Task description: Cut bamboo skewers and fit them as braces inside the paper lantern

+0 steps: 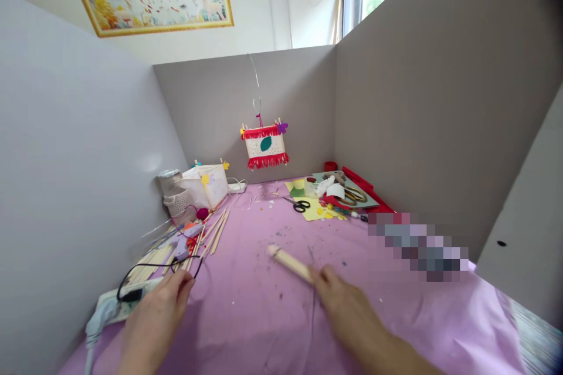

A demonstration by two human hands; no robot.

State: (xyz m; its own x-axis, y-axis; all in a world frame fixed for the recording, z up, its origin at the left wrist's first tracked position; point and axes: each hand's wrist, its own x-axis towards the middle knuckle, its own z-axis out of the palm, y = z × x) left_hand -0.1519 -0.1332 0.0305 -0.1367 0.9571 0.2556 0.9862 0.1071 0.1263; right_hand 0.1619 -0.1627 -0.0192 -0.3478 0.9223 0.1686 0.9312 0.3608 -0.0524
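My right hand (341,304) is closed round one end of a pale wooden strip or stick bundle (290,263), which points up and left above the purple cloth (246,316). At the left, the fingers of my left hand (160,310) are pressed together; what they pinch is not clear. A black cable (153,265) loops by its fingertips. Just beyond that hand lie a lilac glue gun (182,243) and loose wooden sticks (152,263).
A power strip (152,288) with a white plug (101,319) is at the left. Further back are a white lantern (211,184), black scissors (301,205) and yellow sheets (314,211). A red-fringed lantern (266,145) hangs at the back. Grey partitions (246,82) surround the table.
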